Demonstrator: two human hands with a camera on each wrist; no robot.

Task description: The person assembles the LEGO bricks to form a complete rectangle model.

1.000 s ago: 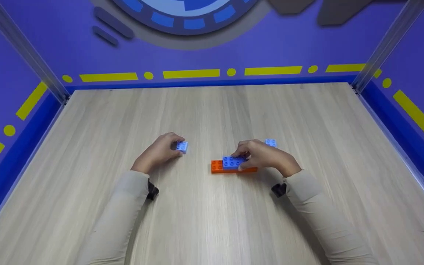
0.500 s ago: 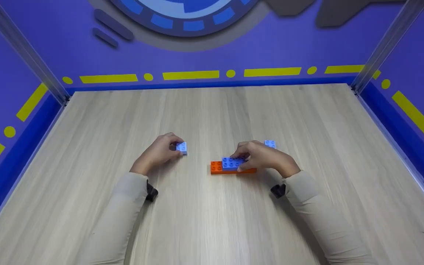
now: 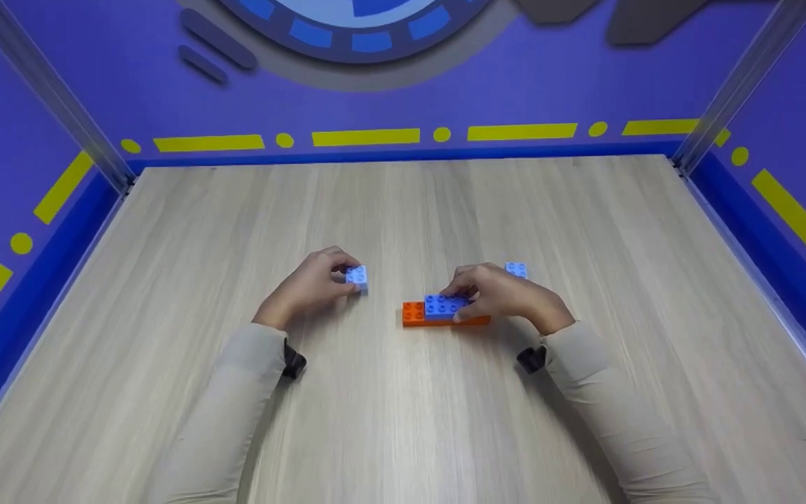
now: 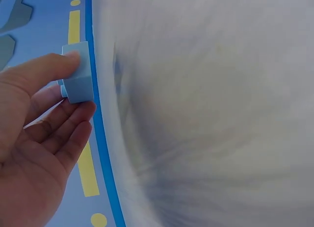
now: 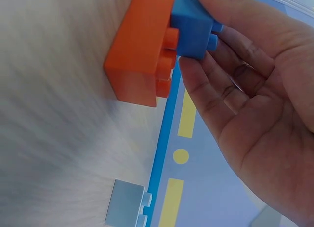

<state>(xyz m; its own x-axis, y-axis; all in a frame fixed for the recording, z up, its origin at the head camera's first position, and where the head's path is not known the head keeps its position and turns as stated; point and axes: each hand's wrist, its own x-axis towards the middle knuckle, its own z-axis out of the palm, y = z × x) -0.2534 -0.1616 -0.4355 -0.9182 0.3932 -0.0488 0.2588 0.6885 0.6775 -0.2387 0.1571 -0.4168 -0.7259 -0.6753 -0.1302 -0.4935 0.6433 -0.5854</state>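
A small light blue building brick [image 3: 357, 277] is pinched between the thumb and fingers of my left hand [image 3: 317, 283]. In the left wrist view the thumb presses one side of this light blue brick [image 4: 79, 82]; whether it touches the table I cannot tell. My right hand [image 3: 497, 294] grips a longer blue brick [image 3: 439, 306] by its right part. That blue brick sits on a long orange brick [image 3: 412, 315], whose studs show at the left end and, in the right wrist view, beyond the blue brick's other end. Fingers hide part of both.
Another light blue brick [image 3: 515, 269] stands on the wooden table [image 3: 403, 420] just beyond my right hand, partly hidden by it. Purple walls [image 3: 403, 98] with yellow markings enclose the table at the back and both sides.
My left hand has moved slightly to the right with the light blue brick, closer to the orange brick. The right hand keeps its hold on the blue brick in the same place.
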